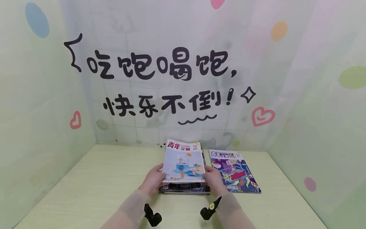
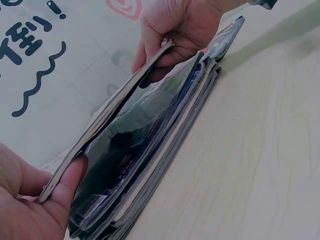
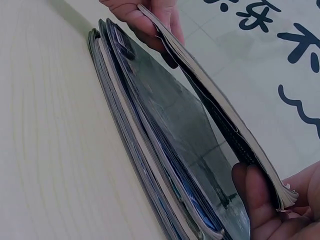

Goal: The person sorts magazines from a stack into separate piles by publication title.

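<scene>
A magazine (image 1: 184, 159) with a pale blue and white beach cover and red title characters is held by both hands over a stack of magazines (image 1: 184, 190). My left hand (image 1: 154, 178) pinches its left edge near the front corner, thumb on the cover and fingers beneath. At the opposite edge, my right hand (image 1: 214, 179) grips it the same way. The left wrist view shows a gap between the held magazine (image 2: 117, 105) and the dark glossy cover on top of the stack (image 2: 135, 145). In the right wrist view, the page edges of the held magazine (image 3: 220, 105) bow slightly.
Right of the stack, a purple and blue magazine (image 1: 235, 173) lies flat on the light wooden table (image 1: 100, 184). A pale cloth backdrop (image 1: 160, 133) with black lettering rises behind the table, and similar side panels (image 1: 311, 143) stand to the left and right.
</scene>
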`<state>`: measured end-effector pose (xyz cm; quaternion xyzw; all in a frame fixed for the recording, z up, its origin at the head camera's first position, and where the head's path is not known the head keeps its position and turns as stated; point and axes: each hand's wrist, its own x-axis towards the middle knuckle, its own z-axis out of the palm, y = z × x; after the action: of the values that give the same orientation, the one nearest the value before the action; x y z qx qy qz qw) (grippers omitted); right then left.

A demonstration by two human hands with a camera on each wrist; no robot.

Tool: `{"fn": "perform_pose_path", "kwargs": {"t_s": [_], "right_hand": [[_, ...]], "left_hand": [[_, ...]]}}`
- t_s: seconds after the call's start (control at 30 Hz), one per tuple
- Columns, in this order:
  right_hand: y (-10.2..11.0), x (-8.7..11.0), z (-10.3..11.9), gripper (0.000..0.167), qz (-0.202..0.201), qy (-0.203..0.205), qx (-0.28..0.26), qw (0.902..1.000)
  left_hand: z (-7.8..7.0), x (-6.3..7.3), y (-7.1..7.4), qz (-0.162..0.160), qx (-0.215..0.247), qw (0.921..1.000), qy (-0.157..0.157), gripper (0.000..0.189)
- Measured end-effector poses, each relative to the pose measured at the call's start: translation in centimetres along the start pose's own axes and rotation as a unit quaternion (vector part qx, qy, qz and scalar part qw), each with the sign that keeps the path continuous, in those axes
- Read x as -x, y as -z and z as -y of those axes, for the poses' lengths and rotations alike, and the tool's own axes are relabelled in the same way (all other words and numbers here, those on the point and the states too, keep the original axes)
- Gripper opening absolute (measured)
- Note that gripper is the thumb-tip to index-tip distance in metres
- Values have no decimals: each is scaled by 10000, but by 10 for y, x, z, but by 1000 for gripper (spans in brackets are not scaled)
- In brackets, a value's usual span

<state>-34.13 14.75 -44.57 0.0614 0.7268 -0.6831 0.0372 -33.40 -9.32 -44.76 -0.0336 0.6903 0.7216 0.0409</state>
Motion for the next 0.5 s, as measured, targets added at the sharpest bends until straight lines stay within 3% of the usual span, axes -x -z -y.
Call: {"fn": "perform_pose_path", "kwargs": {"t_s": [0.27, 0.5], "right_hand": [[-29, -3, 1, 51, 193, 142, -166, 9996], [-44, -1, 1, 50, 372, 337, -247, 9984]], "left_hand": [[1, 2, 28, -217, 140, 9997, -9, 59], [3, 5, 42, -310, 188, 9993, 29, 60]]}}
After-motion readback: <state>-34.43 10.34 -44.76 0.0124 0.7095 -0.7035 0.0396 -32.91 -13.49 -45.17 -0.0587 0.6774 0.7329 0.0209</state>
